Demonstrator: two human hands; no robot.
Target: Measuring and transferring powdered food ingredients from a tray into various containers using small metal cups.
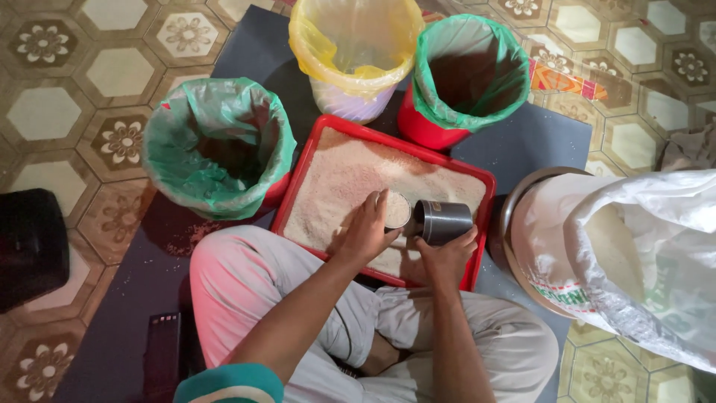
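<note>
The metal cup [441, 221] lies sideways at the red tray's [485, 181] four o'clock, gripped by the right hand [450, 257]; the cupped left hand [367, 228] pushes rice [350, 175] in. Grains could spill over the rim.

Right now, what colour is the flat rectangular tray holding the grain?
Red; the flat rectangular plastic tray shows best in the head view.

Two green-lined bins [218, 146] [470, 75], a yellow-lined bin [356, 52], a white sack [634, 254], a dark phone [162, 351] on grey mat [134, 291]
</note>
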